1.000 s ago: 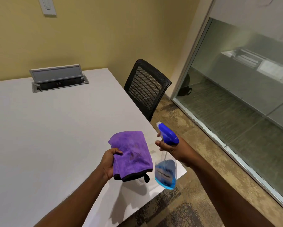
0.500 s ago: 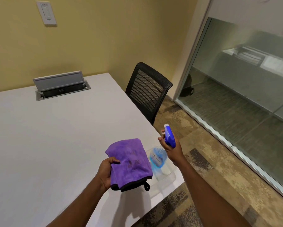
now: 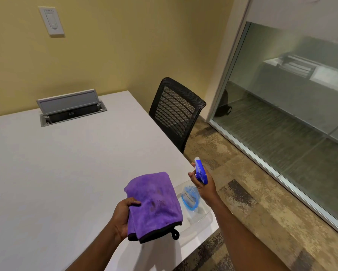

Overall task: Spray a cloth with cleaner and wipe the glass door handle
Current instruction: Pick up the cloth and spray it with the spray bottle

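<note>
My left hand (image 3: 123,218) grips a folded purple cloth (image 3: 154,204) with a black hem and loop, held above the table's near right corner. A clear spray bottle (image 3: 190,198) with blue liquid and a blue trigger head (image 3: 201,172) is in my right hand (image 3: 204,184), just right of the cloth, nozzle pointing away from me. The bottle hangs over a clear plastic tray (image 3: 201,216) on the table corner. No door handle is in view.
A white table (image 3: 66,163) fills the left, with an open cable box (image 3: 70,108) at its far end. A black mesh chair (image 3: 176,114) stands at the table's right side. A glass wall (image 3: 293,106) runs along the right, carpet in between.
The spray bottle has turned from sideways, pointing at the cloth, to nozzle pointing away, and dropped lower beside the cloth. The view has tilted up slightly.
</note>
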Tool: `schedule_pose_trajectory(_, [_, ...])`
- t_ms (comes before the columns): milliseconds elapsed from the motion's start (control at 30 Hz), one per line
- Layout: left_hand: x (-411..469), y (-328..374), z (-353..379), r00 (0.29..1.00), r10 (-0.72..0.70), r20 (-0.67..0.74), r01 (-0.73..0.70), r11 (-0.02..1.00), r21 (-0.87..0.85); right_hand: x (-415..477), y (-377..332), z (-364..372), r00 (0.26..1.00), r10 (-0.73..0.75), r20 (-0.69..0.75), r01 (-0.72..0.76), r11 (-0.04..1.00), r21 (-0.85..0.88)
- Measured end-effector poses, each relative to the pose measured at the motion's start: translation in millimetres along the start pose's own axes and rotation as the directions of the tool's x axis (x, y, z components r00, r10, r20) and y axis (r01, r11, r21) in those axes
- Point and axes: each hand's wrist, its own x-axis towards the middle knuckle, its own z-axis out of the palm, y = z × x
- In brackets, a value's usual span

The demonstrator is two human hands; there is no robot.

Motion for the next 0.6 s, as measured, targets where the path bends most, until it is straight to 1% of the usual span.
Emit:
schedule_pose_trajectory(233, [1, 3, 0, 0.999, -0.029, 0.022, 0.030, 0.999, -0.019, 13, 13, -2, 0.999, 0.033, -0.040, -0.035, 0.999, -0.039])
schedule_pose_trajectory(400, [3, 0, -2, 0.999, -0.030, 0.018, 0.031, 0.999, -0.037, 13, 24, -8, 0.997, 0.059, -0.039, -0.062, 0.996, -0.063])
schedule_pose_trajectory(500, [3, -2, 0, 0.999, -0.032, 0.027, 0.033, 0.998, -0.048, 12, 29, -11, 0.996, 0.077, -0.046, -0.082, 0.990, -0.112])
schedule_pose_trajectory(600, [4, -4, 4, 0.998, -0.034, 0.054, 0.037, 0.997, -0.061, 9, 34, -15, 0.995, 0.089, -0.041, -0.092, 0.991, -0.095])
